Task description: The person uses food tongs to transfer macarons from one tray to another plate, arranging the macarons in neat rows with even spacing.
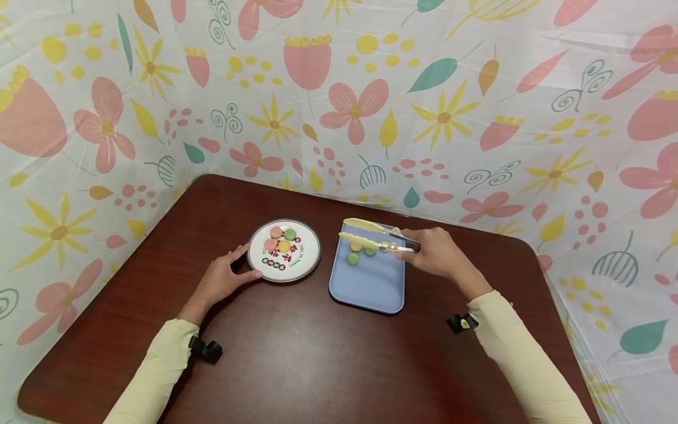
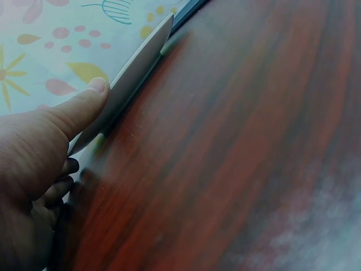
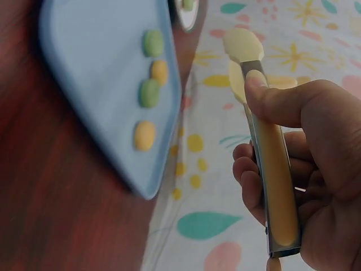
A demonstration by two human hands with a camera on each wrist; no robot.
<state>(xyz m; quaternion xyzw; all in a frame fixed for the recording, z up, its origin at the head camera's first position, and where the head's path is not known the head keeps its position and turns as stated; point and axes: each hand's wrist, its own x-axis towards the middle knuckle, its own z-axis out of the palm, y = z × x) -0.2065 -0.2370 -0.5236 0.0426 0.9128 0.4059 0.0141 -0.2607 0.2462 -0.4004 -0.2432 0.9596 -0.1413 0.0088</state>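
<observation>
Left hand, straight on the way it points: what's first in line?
The plate: the left hand touches its left edge in the head view, so there looks to be no free run before it. Whether the hand reaches underneath is hard to judge.

Soft, even light fills the head view, where the patterned cloth (image 1: 228, 126) shows pale and bright and its outer flowers look stretched toward the edges. Glare whitens the near part of the table (image 1: 299, 353) (a broad, milky bloom, not a sharp spot). Both wrist views are dimmer. In the left one, the wood grain is smeared; in the right, the tray (image 3: 93, 53) has blurred edges, while the tongs (image 3: 274, 180) look crisper.
</observation>
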